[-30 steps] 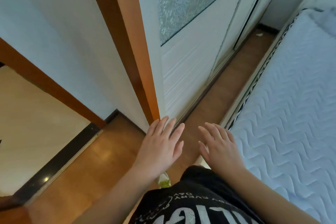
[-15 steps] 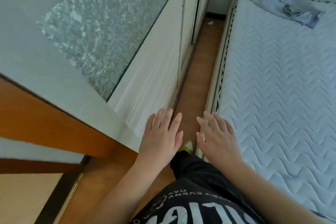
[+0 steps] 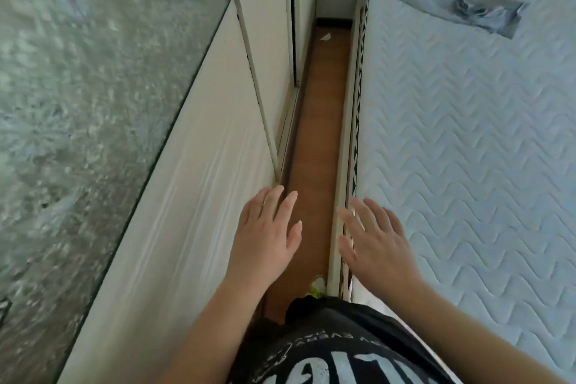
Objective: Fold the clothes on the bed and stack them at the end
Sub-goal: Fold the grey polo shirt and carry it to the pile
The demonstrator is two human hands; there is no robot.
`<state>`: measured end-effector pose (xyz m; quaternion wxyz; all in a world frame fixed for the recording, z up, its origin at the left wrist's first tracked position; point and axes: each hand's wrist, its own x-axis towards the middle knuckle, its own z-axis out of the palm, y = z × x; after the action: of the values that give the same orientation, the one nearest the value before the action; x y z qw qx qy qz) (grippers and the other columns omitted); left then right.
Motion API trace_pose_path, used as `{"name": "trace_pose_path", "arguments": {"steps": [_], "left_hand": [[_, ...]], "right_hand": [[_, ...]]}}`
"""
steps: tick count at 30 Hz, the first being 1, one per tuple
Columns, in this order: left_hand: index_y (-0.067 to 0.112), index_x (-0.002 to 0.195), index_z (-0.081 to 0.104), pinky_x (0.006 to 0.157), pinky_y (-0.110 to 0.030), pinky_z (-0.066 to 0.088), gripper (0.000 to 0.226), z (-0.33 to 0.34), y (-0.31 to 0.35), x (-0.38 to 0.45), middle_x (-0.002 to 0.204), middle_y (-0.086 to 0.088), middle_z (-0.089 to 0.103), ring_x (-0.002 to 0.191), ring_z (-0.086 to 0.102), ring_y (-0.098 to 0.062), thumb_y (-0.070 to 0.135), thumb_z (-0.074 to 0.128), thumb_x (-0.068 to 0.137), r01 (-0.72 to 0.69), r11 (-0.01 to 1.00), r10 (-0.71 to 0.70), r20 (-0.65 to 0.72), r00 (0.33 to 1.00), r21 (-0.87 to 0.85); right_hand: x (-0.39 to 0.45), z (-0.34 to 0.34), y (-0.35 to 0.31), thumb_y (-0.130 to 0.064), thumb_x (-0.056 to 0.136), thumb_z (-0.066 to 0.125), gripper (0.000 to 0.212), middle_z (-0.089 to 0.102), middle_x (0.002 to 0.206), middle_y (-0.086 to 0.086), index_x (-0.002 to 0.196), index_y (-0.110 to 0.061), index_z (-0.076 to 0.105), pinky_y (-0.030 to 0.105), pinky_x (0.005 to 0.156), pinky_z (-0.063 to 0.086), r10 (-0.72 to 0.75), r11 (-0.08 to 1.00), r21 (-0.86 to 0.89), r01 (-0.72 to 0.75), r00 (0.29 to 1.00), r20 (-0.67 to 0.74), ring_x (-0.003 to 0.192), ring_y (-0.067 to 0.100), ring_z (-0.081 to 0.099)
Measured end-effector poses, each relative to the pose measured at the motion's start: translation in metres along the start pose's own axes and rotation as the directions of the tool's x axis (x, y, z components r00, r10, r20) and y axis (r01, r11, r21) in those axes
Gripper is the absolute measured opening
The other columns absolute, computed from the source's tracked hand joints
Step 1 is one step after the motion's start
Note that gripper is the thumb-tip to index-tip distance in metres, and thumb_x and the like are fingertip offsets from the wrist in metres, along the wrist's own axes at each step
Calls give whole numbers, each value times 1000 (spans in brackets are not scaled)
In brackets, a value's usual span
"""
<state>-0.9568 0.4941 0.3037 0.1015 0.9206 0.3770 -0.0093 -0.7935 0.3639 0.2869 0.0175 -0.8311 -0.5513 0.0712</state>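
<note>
Your view runs down a narrow aisle: the bed (image 3: 467, 150) fills the right half of the frame, its pale blue quilted top in a wavy stitch, with a patterned band along its left edge. The wardrobe (image 3: 193, 196) takes the left half, a white sliding door with a frosted glass panel (image 3: 87, 109) in the upper left, blurred. Between them a strip of brown wood floor (image 3: 318, 121) runs from the bottom centre up to the top centre of the frame.

The clothes (image 3: 461, 6) you have to fold lie at the upper right, a crumpled grey-blue heap on the far end of the bed, touching its top edge and well apart from both hands; you cannot tell how many pieces are in it.

Your black shirt (image 3: 327, 349) with white lettering fills the bottom centre. Your left hand (image 3: 265, 237) hangs over the floor strip just beside the wardrobe door, fingers straight and slightly spread, holding nothing. Your right hand (image 3: 374, 237) is level with it, over the left edge of the bed, fingers likewise straight and loose, holding nothing; whether it touches the bed you cannot tell.

A small white scrap (image 3: 326, 37) lies on the floor at the top centre, near the far wall
</note>
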Motion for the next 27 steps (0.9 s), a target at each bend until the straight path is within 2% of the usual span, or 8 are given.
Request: {"name": "trace_pose_path", "arguments": {"steps": [3,8,11,15,20,24,27], "left_hand": [[22,151,36,119,-43,23,56,-1,6,42,155,-5,37,147,27,-27,46,30,100,-41,999,42,-3,999,26],[21,146,44,117,-43,31,50,0,17,95,149,-5,46,142,37,-26,38,45,100,-193,977,195,-11,981,89],[20,145,46,116,-45,31,49,1,20,132,148,-6,47,141,38,-27,37,48,99,-243,964,247,-20,969,111],[19,145,46,116,-44,29,50,-5,15,193,147,-6,47,141,38,-27,39,43,99,-292,952,298,-63,952,92],[18,143,47,115,-42,29,49,1,-2,285,144,-6,49,138,39,-27,40,42,99,-326,943,333,-159,929,70],[18,141,48,113,-42,32,47,14,-5,375,141,-5,51,136,40,-25,39,43,99,-294,955,298,-160,941,49],[19,141,48,113,-41,32,46,18,-3,430,141,-4,50,137,40,-24,38,43,99,-249,968,250,-144,957,26]], "right_hand": [[27,-4,24,-43,99,30,51,41,151,5,142,-21,46,47,116,28,20,1000,4,-20,999,32,141,27,34],[55,-14,50,-41,96,27,53,48,146,7,137,-20,53,47,112,32,84,996,-5,-84,996,-25,136,30,44],[76,-13,65,-39,95,34,49,50,143,7,134,-19,55,46,111,34,111,994,9,-111,992,-66,132,31,47],[113,-10,79,-36,94,53,45,50,144,7,135,-19,56,46,111,34,165,986,13,-165,983,-83,133,31,46],[180,-13,86,-39,97,35,48,50,145,7,136,-19,55,47,110,36,177,984,-10,-178,981,-75,134,30,46],[244,-20,89,-38,97,48,48,45,149,6,141,-21,50,45,114,29,209,978,-14,-210,976,-55,138,29,40],[283,-32,92,-38,98,42,47,47,147,6,140,-20,52,47,113,34,247,969,6,-247,966,-78,137,29,43]]}}
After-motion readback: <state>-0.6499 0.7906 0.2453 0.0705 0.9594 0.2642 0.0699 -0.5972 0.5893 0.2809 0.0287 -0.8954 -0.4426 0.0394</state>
